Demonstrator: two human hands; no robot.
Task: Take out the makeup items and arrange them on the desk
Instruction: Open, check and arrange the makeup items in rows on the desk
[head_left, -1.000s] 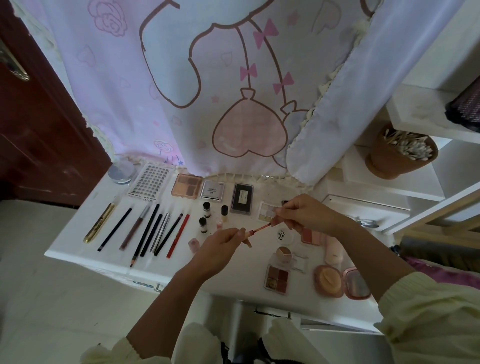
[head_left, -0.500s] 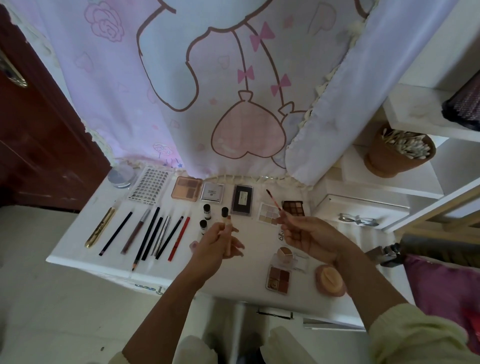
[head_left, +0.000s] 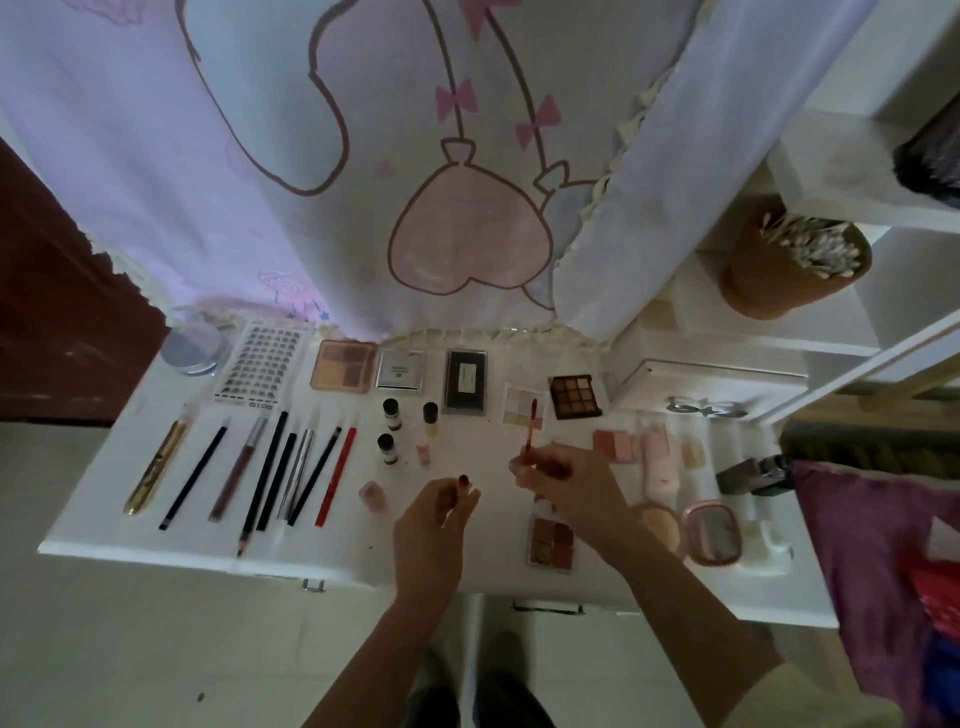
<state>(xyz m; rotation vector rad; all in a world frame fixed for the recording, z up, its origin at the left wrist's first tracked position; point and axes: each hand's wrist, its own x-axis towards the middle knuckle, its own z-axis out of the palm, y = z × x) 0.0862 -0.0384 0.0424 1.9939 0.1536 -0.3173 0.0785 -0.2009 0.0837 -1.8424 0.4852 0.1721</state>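
White desk (head_left: 104, 540) mostly laid out. Right hand (head_left: 571, 488) pinches the wand (head_left: 530, 431), tip up. Left hand (head_left: 431, 519) grips the lip tube (head_left: 462, 480), mouth up. Both are over the desk's front middle. Line wand with mouth, push straight, twist closed, lay down. Pencil row (head_left: 291, 467) left, palette (head_left: 550, 540) right, small bottles (head_left: 389, 415) behind: tight gap.

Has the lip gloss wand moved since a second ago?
Yes: the wand, pulled out of the tube, now points toward the curtain over the pale palette.
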